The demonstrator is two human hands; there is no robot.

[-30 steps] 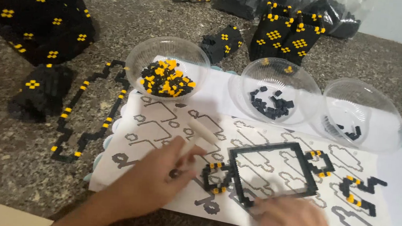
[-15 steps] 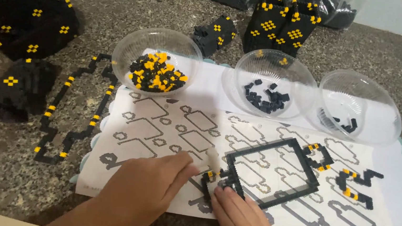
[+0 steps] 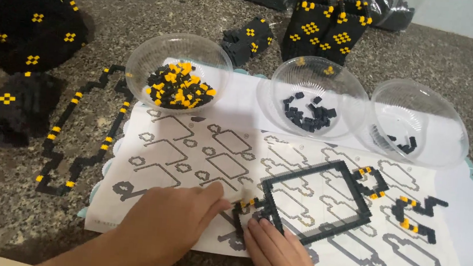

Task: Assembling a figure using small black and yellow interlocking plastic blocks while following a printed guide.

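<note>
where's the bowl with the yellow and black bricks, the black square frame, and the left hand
bowl of yellow and black bricks (image 3: pixel 140 66): head view, bare clear wall on its left side
black square frame (image 3: pixel 358 189): head view, on its right edge
left hand (image 3: pixel 164 226): head view, back of the hand

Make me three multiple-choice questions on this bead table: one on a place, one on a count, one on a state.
1. Where do the hands work?
A. at the black frame's near-left corner
B. inside a bowl
C. on the black cube

2. How many clear bowls stand at the sheet's far edge?
A. one
B. three
C. five

3. Which bowl is fullest?
A. right bowl
B. middle bowl
C. left bowl

Answers: 1 A, the left hand and right hand meet at that corner. 2 B, three bowls in a row. 3 C, it holds a heap of black and yellow beads; the others hold a few black ones.
</note>
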